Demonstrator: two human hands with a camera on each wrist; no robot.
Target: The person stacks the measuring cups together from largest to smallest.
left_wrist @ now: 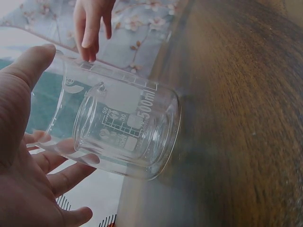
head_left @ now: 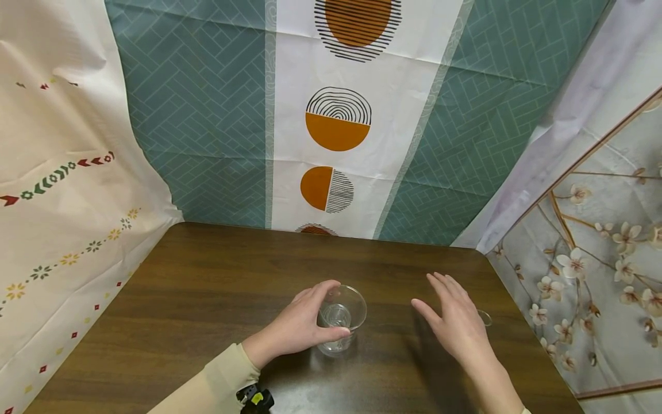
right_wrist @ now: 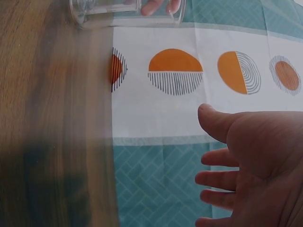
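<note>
A clear glass beaker (head_left: 338, 346) marked 500ml stands upright on the wooden table. Inside it sits a smaller glass beaker (left_wrist: 116, 125) with its own printed scale. My left hand (head_left: 300, 325) holds the large beaker near its rim, thumb on the near side and fingers around the far side. To the right, my right hand (head_left: 457, 322) is raised over the table, apart from the beaker, with its fingers extended and nothing in them. Just beyond that hand shows the round edge of a clear object (head_left: 489, 315), mostly hidden behind the hand.
The dark wooden table (head_left: 233, 270) ends at a teal and white patterned cloth (head_left: 217, 115) at the back. A cream cloth (head_left: 62, 230) hangs on the left, and a flowered panel (head_left: 610, 276) stands along the right edge.
</note>
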